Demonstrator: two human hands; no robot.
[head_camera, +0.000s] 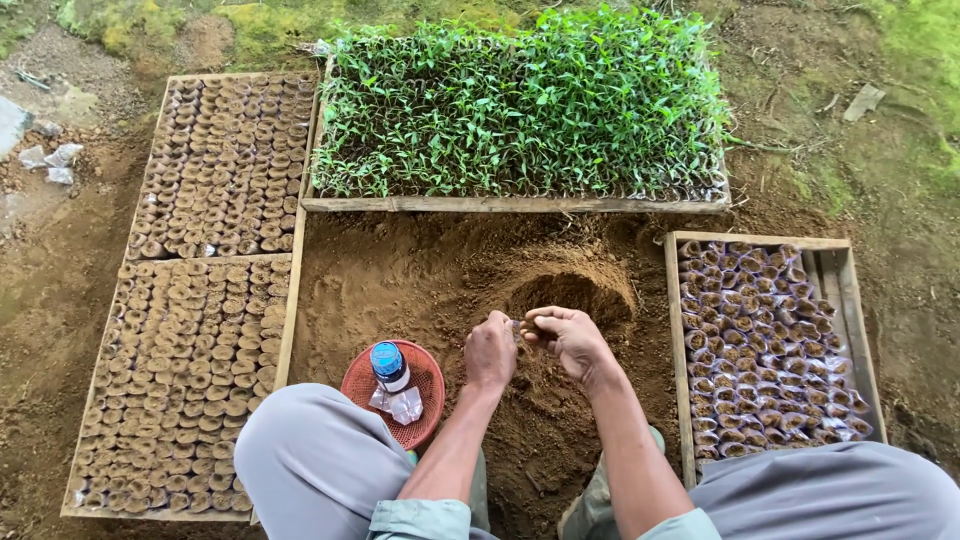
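— What have your hands got hold of?

— My left hand and right hand meet over the soil heap, fingers curled in. Between them I pinch a small clear plastic bag; it is tiny and mostly hidden by my fingers, so I can only tell that it looks pale and see-through. Both hands are closed around it, knuckles up, thumbs tucked toward each other.

— And where is that, exactly?

— Just in front of my knees, above loose brown earth with a scooped hollow in the mound right behind my fingers.

— What sits closest to you?

— By my left knee there is a red round basket, with a dark bottle with a blue cap standing in it and some crumpled clear plastic beside the bottle.

— Further out?

— On my right, a wooden tray holds rows of small soil-filled plastic bags, packed close; its far right strip is bare slats. On my left, two wooden frames hold dense rows of brown filled pots. Beyond the mound, another frame carries a thick bed of green seedlings. Mossy ground lies past that.
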